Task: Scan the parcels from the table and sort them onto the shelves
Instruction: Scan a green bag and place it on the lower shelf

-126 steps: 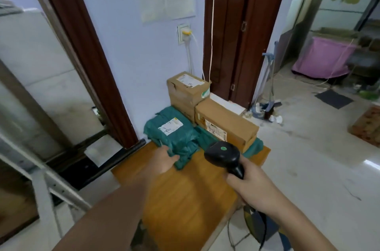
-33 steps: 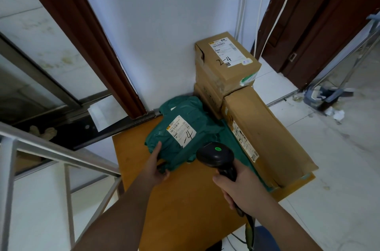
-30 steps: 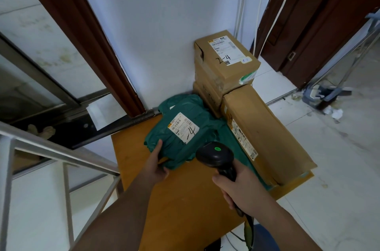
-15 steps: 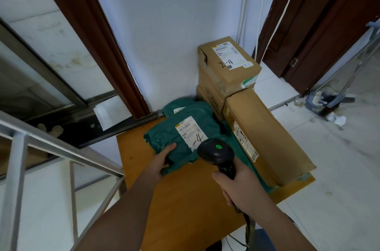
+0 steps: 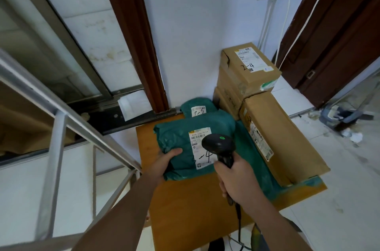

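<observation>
Scan step in hand, I judge. My left hand [image 5: 164, 163] grips the near-left corner of the green poly mailer [image 5: 185, 139], thumb on top, fingers curled under the edge. My right hand [image 5: 236, 178] is wrapped tight round the grip of the black barcode scanner [image 5: 219, 143]; its head hangs just over the mailer's white shipping label [image 5: 197, 139], green LED lit on top. Barcode sits at the far end of the label, handwritten mark ending "-4" at the near end, partly hidden by the scanner.

The mailer lies on the wooden table [image 5: 195, 209], roughly mid-table, overlapping a second green mailer [image 5: 197, 106] behind it marked "1-5", up against the wall. To the right: a long cardboard box [image 5: 287, 143] lying on more green plastic, and far right a stacked carton [image 5: 246, 71] marked "2-4". Metal railing [image 5: 55, 147] at left. No shelves in view.

Next move, as I see it: angle the scanner head back twd the barcode, since it seems to sit over the middle of the label, pull trigger, wait for confirm. Can't tell if a read has registered. Then lift the mailer w/ the left hand and take it to whichever shelf its mark points to. Soft bag, so it'll sag; needs a fuller grip than this corner pinch.
</observation>
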Tool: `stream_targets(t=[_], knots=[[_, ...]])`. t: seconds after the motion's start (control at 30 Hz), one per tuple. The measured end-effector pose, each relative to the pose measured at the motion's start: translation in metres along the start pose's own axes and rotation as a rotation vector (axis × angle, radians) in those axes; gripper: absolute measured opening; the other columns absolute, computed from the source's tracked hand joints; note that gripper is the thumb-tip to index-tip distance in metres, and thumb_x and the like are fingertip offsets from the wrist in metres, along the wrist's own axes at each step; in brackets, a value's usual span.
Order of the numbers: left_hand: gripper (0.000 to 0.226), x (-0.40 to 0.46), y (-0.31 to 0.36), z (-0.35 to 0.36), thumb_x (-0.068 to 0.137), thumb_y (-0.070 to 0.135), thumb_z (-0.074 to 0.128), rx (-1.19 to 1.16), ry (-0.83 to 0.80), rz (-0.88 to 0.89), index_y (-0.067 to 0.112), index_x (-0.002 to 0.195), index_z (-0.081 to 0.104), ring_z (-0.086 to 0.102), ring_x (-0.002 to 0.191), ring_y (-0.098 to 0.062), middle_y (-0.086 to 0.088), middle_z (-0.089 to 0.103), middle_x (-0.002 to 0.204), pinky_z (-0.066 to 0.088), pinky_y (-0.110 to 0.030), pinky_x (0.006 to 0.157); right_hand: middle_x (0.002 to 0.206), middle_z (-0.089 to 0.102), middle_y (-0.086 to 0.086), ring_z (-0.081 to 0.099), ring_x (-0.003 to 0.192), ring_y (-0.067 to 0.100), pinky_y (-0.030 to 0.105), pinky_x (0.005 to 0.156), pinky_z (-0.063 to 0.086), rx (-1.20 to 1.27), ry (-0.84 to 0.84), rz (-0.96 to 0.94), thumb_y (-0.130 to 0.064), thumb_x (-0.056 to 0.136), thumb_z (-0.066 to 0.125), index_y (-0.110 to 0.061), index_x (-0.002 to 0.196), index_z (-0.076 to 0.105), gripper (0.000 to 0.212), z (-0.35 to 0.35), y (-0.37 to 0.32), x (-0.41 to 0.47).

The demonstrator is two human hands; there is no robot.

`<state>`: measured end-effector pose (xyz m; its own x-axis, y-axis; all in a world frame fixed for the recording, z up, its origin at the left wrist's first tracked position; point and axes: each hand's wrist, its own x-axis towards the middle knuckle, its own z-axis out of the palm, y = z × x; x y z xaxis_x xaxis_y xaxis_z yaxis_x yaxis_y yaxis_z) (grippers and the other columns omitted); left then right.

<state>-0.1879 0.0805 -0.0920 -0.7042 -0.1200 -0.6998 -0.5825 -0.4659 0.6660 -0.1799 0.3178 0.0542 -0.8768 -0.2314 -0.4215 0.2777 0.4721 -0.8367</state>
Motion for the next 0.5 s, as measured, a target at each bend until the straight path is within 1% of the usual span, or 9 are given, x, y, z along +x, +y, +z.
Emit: stream_targets(t=[0.1, 0.2, 0.37, 0.43, 0.47, 0.5], knots=[[0.072, -0.008, -0.001, -0.006, 0.072, 0.027, 0.091, -0.014, -0.016, 0.021, 0.023, 0.136, 0.057, 0.074, 0.107, -0.037, -0.012, 0.076, 0.120, 0.061, -0.053, 0.090, 0.055, 0.053, 0.002, 0.052, 0.042, 0.012, 0.024, 0.047, 0.049, 0.034, 0.020, -0.008, -0.019, 0.096, 0.061, -0.015, 0.090, 0.056, 0.009, 0.008, -0.005, -0.010], [0.074, -0.016, -0.002, -0.011, 0.071, 0.027, 0.093, -0.008, -0.064, 0.031, 0.020, 0.137, 0.058, 0.074, 0.108, -0.036, -0.012, 0.076, 0.120, 0.060, -0.054, 0.093, 0.055, 0.053, 0.003, 0.051, 0.044, 0.015, 0.027, 0.047, 0.049, 0.063, 0.030, -0.013, -0.017, 0.096, 0.061, -0.015, 0.094, 0.056, 0.006, 0.015, -0.008, -0.023], [0.073, -0.030, -0.006, -0.016, 0.070, 0.028, 0.092, -0.009, -0.080, 0.013, 0.019, 0.135, 0.059, 0.075, 0.104, -0.037, -0.013, 0.076, 0.118, 0.063, -0.047, 0.081, 0.053, 0.052, 0.001, 0.051, 0.043, 0.014, 0.029, 0.047, 0.050, 0.048, 0.051, 0.010, -0.016, 0.096, 0.060, -0.017, 0.093, 0.054, 0.007, 0.023, -0.008, -0.047], [0.069, -0.038, -0.010, -0.018, 0.072, 0.028, 0.090, -0.011, -0.095, -0.010, 0.018, 0.133, 0.060, 0.075, 0.103, -0.037, -0.014, 0.077, 0.117, 0.063, -0.045, 0.077, 0.053, 0.053, 0.000, 0.053, 0.044, 0.013, 0.029, 0.049, 0.051, 0.032, 0.053, 0.022, -0.017, 0.096, 0.060, -0.018, 0.094, 0.054, 0.006, 0.024, -0.006, -0.057], [0.069, -0.041, -0.012, -0.020, 0.072, 0.029, 0.091, -0.011, -0.103, -0.011, 0.018, 0.133, 0.060, 0.075, 0.104, -0.037, -0.014, 0.076, 0.117, 0.063, -0.045, 0.077, 0.053, 0.054, -0.001, 0.053, 0.044, 0.013, 0.028, 0.049, 0.051, 0.022, 0.049, 0.019, -0.017, 0.096, 0.059, -0.018, 0.094, 0.054, 0.006, 0.025, -0.006, -0.063], [0.073, -0.044, -0.015, -0.023, 0.070, 0.030, 0.093, -0.010, -0.107, -0.005, 0.018, 0.134, 0.060, 0.074, 0.105, -0.038, -0.015, 0.076, 0.118, 0.063, -0.047, 0.080, 0.052, 0.054, -0.002, 0.054, 0.044, 0.012, 0.027, 0.049, 0.051, 0.015, 0.041, 0.010, -0.017, 0.097, 0.059, -0.019, 0.094, 0.054, 0.006, 0.025, -0.006, -0.069]])
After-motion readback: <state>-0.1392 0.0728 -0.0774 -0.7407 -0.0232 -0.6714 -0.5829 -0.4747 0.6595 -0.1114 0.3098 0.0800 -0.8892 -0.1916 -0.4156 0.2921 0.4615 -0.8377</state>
